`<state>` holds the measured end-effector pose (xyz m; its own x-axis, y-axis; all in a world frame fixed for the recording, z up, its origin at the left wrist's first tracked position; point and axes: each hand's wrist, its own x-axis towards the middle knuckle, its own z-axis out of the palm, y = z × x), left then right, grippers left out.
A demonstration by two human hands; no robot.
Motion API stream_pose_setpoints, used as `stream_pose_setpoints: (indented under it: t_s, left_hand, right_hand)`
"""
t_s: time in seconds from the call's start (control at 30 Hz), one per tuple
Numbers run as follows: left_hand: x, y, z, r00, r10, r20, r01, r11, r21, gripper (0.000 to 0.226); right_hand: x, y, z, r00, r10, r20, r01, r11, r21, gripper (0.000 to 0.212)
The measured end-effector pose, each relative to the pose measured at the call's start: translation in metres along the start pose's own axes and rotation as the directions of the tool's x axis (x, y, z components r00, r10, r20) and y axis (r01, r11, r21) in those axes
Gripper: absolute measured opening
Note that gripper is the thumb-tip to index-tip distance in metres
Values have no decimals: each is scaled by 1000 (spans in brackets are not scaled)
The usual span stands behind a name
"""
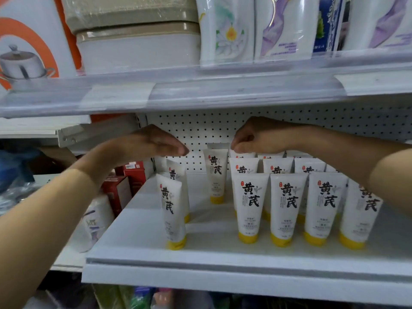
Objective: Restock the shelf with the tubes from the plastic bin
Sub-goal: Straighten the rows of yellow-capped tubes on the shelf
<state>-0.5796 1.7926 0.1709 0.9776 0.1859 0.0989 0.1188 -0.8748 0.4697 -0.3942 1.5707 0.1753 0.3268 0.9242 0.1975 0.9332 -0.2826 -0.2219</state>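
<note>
Reaching to the back of the white metal shelf (200, 253), your right hand (252, 137) curls its fingers on the crimped top of a white plastic back-row tube (243, 155), seemingly pinching it. Your left hand (156, 141) hovers relaxed and empty near the perforated back panel (200, 128). The plastic bin is out of view. The white yellow-capped front tubes (252, 204) stand on their caps, closely packed beneath your right forearm. Brush one, or release the pinched tube off balance, and a row could topple like dominoes.
</note>
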Motion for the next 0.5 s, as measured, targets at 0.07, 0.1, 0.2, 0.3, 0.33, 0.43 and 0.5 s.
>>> stream_pose_setpoints:
  t_s: [0.07, 0.1, 0.2, 0.3, 0.33, 0.43, 0.5]
  left_hand:
    - [-9, -8, 4, 996, -28, 82, 30, 999, -20, 31]
    - [-10, -11, 6, 995, -36, 98, 37, 999, -7, 34]
    - [-8, -8, 14, 997, 1, 78, -7, 997, 72, 30]
    - [1, -4, 19, 998, -10, 54, 8, 1000, 29, 14]
    - [5, -3, 20, 999, -13, 47, 11, 999, 48, 10]
    - [17, 5, 26, 1000, -8, 15, 6, 996, 94, 7]
    - [25, 13, 31, 1000, 12, 9, -13, 996, 88, 9]
  right_hand:
    - [-2, -2, 4, 998, -11, 62, 13, 999, -33, 22]
    - [-2, -3, 6, 996, -8, 91, 14, 998, -63, 24]
    - [-3, -3, 8, 986, 21, 164, -8, 997, -80, 21]
    - [-5, -3, 9, 977, 53, 205, -43, 998, -53, 14]
    - [-6, -4, 10, 975, 61, 213, -51, 997, -50, 12]
    - [-6, -2, 12, 975, 71, 212, -61, 997, -56, 11]
    - [-6, -2, 13, 976, 80, 204, -69, 996, -61, 11]
